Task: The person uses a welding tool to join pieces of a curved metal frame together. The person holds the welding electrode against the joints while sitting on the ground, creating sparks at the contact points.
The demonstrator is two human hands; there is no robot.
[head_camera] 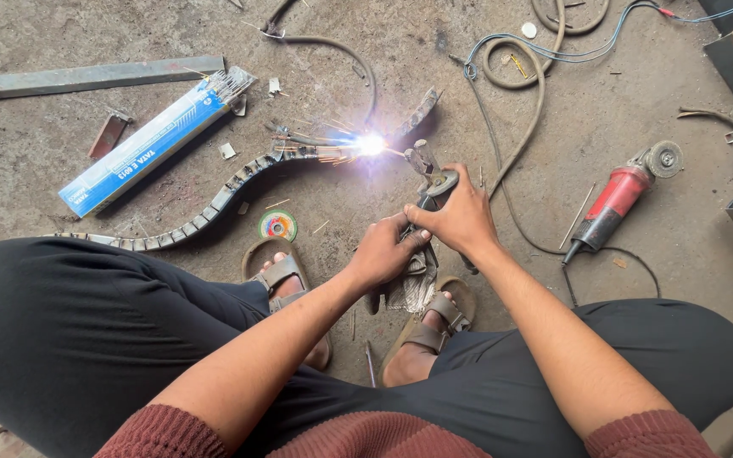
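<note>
My right hand (461, 216) grips a welding electrode holder (431, 176). Its rod reaches to a bright arc (372, 145) on a curved metal strip (214, 203) lying on the concrete floor. My left hand (381, 253) sits just beside and under the right one, closed around the holder's lower part and a bunched grey cloth (411, 284). Sparks spray left from the arc. I squat, with both sandalled feet (286, 280) on the floor below my hands.
A blue box of welding rods (142, 148) lies at the left beside a steel flat bar (86, 78). To the right rests a red angle grinder (617, 199). Cables (519, 76) coil at the top. A small coloured disc (277, 226) lies by my foot.
</note>
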